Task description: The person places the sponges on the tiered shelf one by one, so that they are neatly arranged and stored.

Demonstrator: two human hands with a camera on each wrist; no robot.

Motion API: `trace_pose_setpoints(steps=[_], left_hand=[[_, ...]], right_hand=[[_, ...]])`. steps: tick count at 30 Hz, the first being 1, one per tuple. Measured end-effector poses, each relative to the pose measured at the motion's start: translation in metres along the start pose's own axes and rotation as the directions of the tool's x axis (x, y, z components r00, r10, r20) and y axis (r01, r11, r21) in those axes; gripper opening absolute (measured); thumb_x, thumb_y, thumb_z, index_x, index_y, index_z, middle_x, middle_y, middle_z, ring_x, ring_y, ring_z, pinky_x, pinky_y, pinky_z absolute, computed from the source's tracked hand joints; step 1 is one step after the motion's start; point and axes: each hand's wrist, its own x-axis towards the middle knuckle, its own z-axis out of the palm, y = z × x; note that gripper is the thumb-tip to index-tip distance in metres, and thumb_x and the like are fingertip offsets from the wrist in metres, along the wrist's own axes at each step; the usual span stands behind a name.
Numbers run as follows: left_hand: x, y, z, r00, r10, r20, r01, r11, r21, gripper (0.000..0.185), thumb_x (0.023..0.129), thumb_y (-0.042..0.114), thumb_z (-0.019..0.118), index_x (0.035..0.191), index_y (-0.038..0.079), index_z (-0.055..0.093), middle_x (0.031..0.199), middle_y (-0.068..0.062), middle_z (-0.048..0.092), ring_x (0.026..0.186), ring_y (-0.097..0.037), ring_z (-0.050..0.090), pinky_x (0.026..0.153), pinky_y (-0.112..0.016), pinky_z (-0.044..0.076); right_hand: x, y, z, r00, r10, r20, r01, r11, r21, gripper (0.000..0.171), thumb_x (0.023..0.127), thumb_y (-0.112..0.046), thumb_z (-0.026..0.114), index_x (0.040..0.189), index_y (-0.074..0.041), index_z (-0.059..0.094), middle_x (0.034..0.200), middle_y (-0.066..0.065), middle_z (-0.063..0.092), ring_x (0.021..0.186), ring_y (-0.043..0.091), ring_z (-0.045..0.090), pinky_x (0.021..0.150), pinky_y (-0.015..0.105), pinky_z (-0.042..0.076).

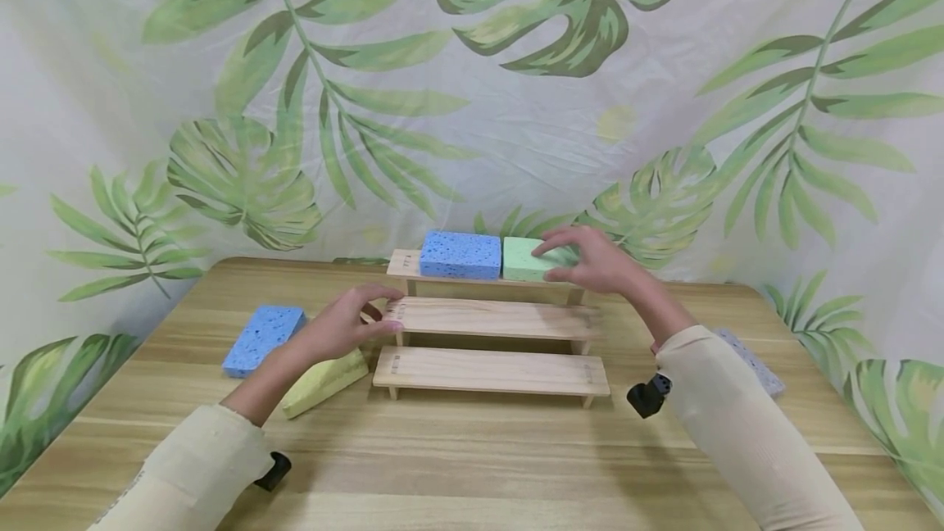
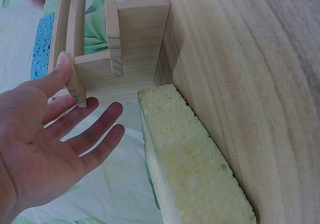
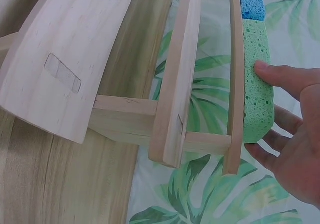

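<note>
Just right of centre in the head view, on the top tier of a three-tier wooden stand [image 1: 490,318]: a pale green sponge [image 1: 522,262], loosely gripped at its right end by a half-open right hand [image 1: 593,260], thumb against one face, fingers around the end in the right-wrist view. Close against it to the left, on the same tier: a speckled blue sponge [image 1: 460,255]. Left of centre, a half-open left hand [image 1: 342,322], pinching the left end of the middle tier between thumb and fingers; in the left-wrist view, two outer fingers spread free of the wood. On the bench [image 1: 457,465], at lower left of the frame: a second blue sponge [image 1: 264,340], and nearer the stand a yellow sponge [image 1: 324,383], partly behind the left forearm. At right, partly covered by the right sleeve [image 1: 745,424]: a greyish sponge [image 1: 752,363]. At lower left, a matching pale left sleeve [image 1: 199,465]. Across the upper half, behind everything: a white cloth [image 1: 531,121] with large green leaf prints.
</note>
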Motion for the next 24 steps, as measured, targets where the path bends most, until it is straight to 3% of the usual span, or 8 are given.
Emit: trace_pose_setpoints(steps=[6, 12, 17, 24], left_hand=[[0.000, 0.000, 0.000, 1.000, 0.003, -0.001, -0.003, 1.000, 0.004, 0.049, 0.101, 0.016, 0.070, 0.139, -0.011, 0.057, 0.140, -0.033, 0.056, 0.104, -0.043, 0.067, 0.080, -0.044, 0.060], [0.000, 0.000, 0.000, 1.000, 0.007, -0.002, -0.007, 1.000, 0.010, 0.049, 0.101, 0.016, 0.071, 0.139, -0.011, 0.057, 0.139, -0.033, 0.057, 0.104, -0.043, 0.067, 0.080, -0.044, 0.060], [0.000, 0.000, -0.001, 1.000, 0.005, 0.001, -0.005, 1.000, 0.003, 0.049, 0.101, 0.016, 0.070, 0.139, -0.011, 0.057, 0.140, -0.033, 0.056, 0.104, -0.043, 0.067, 0.080, -0.044, 0.060], [0.000, -0.001, -0.001, 1.000, 0.004, 0.005, -0.004, 1.000, 0.004, 0.049, 0.101, 0.017, 0.070, 0.140, -0.011, 0.057, 0.140, -0.032, 0.056, 0.105, -0.042, 0.067, 0.080, -0.044, 0.060]], right_hand=[[0.000, 0.001, -0.001, 1.000, -0.016, -0.002, 0.016, 1.000, 0.016, 0.034, 0.091, -0.007, 0.080, 0.124, -0.002, 0.074, 0.145, 0.025, 0.057, 0.139, 0.045, 0.047, 0.112, 0.063, 0.039], [-0.007, 0.009, -0.006, 0.999, -0.001, -0.052, 0.007, 0.992, 0.127, 0.043, 0.090, -0.007, 0.081, 0.131, 0.001, 0.069, 0.144, 0.024, 0.058, 0.138, 0.043, 0.049, 0.112, 0.064, 0.039], [-0.023, 0.016, -0.017, 0.996, 0.016, -0.086, -0.001, 0.984, 0.177, 0.043, 0.094, -0.006, 0.077, 0.134, 0.004, 0.066, 0.143, 0.025, 0.059, 0.137, 0.042, 0.050, 0.108, 0.065, 0.042], [-0.052, 0.024, -0.028, 0.988, 0.063, -0.144, -0.041, 0.988, 0.151, 0.039, 0.096, -0.007, 0.074, 0.133, -0.001, 0.068, 0.138, 0.020, 0.064, 0.132, 0.042, 0.055, 0.104, 0.062, 0.047]])
